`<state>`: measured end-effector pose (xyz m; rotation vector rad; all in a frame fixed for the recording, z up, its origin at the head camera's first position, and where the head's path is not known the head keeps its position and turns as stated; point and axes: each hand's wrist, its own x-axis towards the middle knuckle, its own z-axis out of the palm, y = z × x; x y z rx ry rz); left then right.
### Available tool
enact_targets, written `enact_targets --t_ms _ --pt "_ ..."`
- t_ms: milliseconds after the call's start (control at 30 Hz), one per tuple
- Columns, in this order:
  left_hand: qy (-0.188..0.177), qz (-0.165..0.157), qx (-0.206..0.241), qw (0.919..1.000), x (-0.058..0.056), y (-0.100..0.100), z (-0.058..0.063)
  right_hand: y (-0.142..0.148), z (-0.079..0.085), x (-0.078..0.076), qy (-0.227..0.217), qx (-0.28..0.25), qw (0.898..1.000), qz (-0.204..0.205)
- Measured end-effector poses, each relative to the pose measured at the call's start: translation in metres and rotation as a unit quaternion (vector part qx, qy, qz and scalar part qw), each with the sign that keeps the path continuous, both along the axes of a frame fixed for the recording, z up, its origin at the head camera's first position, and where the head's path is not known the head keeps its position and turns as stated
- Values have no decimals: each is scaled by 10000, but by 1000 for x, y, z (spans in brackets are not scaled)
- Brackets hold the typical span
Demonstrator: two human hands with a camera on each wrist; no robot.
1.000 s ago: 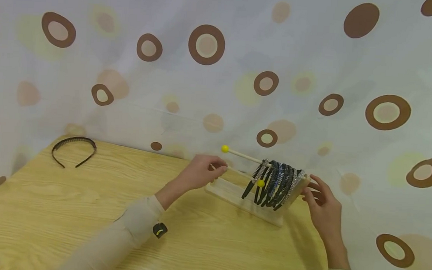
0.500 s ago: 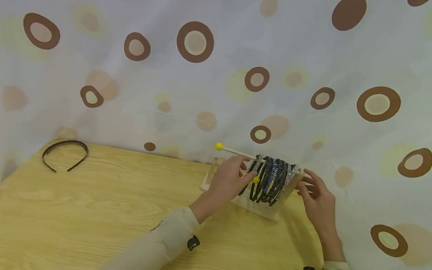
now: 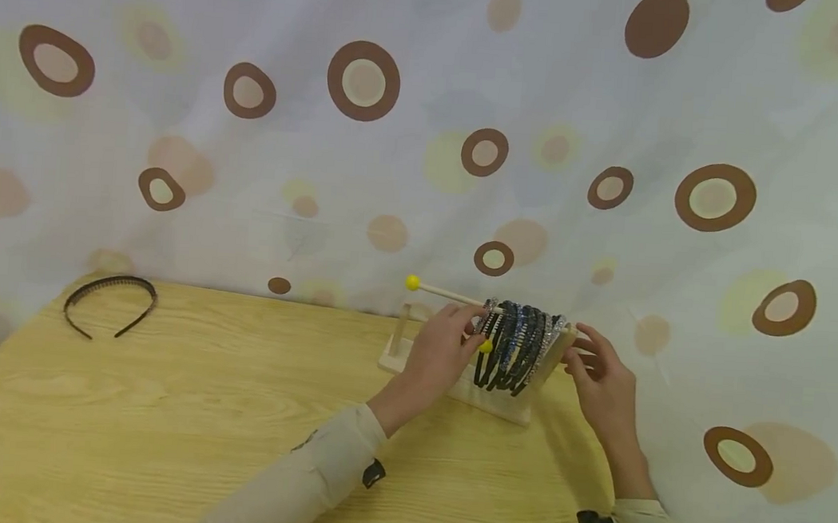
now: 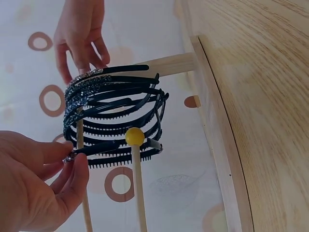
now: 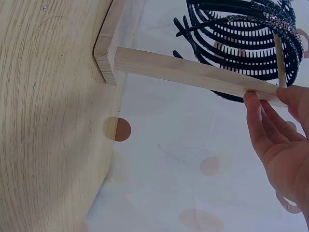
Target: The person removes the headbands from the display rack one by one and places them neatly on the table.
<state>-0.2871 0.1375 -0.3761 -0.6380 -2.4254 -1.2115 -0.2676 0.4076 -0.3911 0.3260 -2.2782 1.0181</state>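
A wooden stand (image 3: 492, 406) holds several dark toothed headbands (image 3: 518, 347), some glittery, on pegs with yellow ball ends (image 3: 413, 282). My left hand (image 3: 435, 354) is at the stack's left end. In the left wrist view, its thumb and fingers pinch the glittery part of the outermost headband (image 4: 99, 147). My right hand (image 3: 607, 393) is at the stand's right side; the right wrist view shows its thumb and fingertips gripping the top of the wooden upright (image 5: 193, 72). The headbands hang close together toward that upright.
Another dark toothed headband (image 3: 122, 279) lies on the wood-grain table (image 3: 238, 394) at the far left. A white wall covering with brown circles (image 3: 289, 149) stands right behind the table. At the stand's left end rises a short wooden post (image 3: 400, 328).
My left hand has moved right, from the stand's left part to the headband stack. My right hand keeps its place at the upright. The head view has turned slightly right.
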Motion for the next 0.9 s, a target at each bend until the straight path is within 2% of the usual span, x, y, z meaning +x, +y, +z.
enact_targets --t_ms 233,400,533,700,900 --pt "-212 -22 15 9998 -1 1 -4 -2 0 3 39 75 10000 13" --pt "-73 10 118 9999 -5 1 -7 -13 12 14 92 6 9999 62" --pt "33 44 403 9992 -11 -2 -16 -14 9 16 28 -45 9999 141" --pt "374 -38 890 9953 -21 -3 -29 -2 0 8 -54 -38 10000 49" --pt "989 -16 1475 9841 -34 -3 -36 3 1 2 37 -71 9999 138"
